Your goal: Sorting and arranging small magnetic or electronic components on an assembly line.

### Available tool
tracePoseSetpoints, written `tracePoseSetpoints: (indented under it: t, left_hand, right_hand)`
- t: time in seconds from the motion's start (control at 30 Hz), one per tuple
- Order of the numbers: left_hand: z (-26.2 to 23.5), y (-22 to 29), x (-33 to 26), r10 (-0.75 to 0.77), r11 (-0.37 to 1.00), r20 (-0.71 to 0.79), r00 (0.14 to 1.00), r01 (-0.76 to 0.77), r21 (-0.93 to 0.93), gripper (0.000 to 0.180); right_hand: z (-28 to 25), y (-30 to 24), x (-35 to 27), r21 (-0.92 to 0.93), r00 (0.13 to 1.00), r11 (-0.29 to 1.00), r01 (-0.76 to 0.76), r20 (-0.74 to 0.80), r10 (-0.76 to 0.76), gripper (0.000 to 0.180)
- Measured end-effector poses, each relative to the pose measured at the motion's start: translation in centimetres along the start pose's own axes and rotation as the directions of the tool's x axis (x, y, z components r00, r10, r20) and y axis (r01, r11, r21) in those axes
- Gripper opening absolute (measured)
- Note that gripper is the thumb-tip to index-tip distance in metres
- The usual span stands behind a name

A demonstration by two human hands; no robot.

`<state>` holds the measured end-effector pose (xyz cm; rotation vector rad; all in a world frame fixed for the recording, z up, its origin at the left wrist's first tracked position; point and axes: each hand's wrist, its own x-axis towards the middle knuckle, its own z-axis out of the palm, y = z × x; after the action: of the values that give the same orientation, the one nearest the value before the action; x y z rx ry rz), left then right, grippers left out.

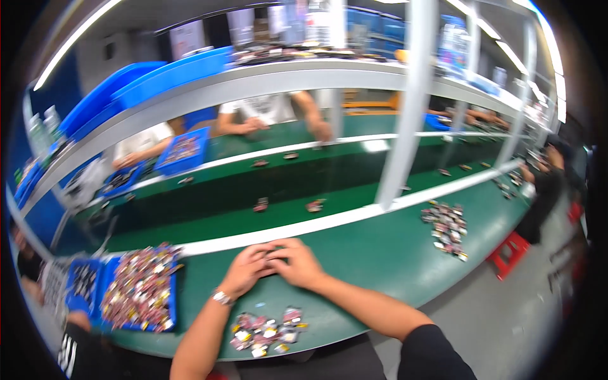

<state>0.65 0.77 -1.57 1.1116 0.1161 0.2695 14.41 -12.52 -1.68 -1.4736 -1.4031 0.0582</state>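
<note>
nearest to the body, just below the wrists, a small heap of packets (pixel 266 330) lies on the green table (pixel 380 259), pink, yellow and white, loose and overlapping. above it the left hand (pixel 246 269) and the right hand (pixel 296 263) meet, knuckles up, with a watch (pixel 221 296) on the left wrist. the fingers (pixel 278 248) of both hands are curled in and pressed together at their tips around something small and dark; it is too hidden between them to tell what it is, though it sits right at the fingertips, close to the white strip (pixel 304 228) that edges the table.

to the left of the fingers a blue tray (pixel 170 304) is piled full of the same kind of packets. to the right of them, well apart, another loose pile (pixel 446 228) lies on the table.

past the fingertips, beyond the white strip, a darker green belt (pixel 209 218) carries a few single packets (pixel 315 204). a white post (pixel 405 114) stands up from there. on the far side other people rest their arms (pixel 310 117) on the table, and blue bins (pixel 152 79) sit on the shelf above them.
</note>
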Motion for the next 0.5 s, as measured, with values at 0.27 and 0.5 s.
tracePoseSetpoints:
  t: [0.27, 0.5]
  left_hand:
    - [-0.9, 0.4, -1.6, 0.045, 0.997, -0.139, 0.989, -0.036, 0.069, 0.028]
    - [-0.7, 0.0, -1.3, 0.104, 0.988, -0.204, 0.973, -0.078, 0.13, 0.026]
  right_hand:
    - [2.6, -0.8, 0.7, 0.123, 0.995, 0.988, -0.095, 0.003, 0.096, 0.015]
    - [2.1, -0.8, 0.7, 0.214, 0.99, 0.967, -0.138, 0.006, 0.14, 0.015]
